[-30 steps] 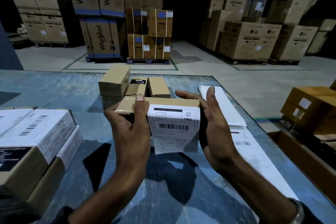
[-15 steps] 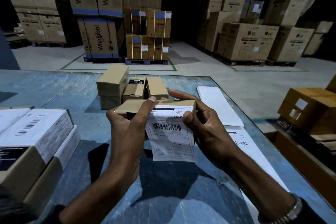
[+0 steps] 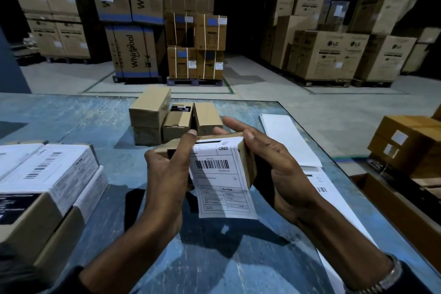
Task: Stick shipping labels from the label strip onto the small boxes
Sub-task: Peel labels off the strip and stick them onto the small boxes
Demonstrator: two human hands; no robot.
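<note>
We grip the light, stiff small box (image 3: 248,162) by its ends in both hands, fingers (image 3: 188,148) pinning the limp shipping label (image 3: 219,179) whose lower half hangs unstuck.

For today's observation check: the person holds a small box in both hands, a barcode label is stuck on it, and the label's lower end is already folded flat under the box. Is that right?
Not quite. The head view shows the label's lower end hanging loose below the small box, not folded under. The rest stands: the left hand and right hand both hold the box.
</note>
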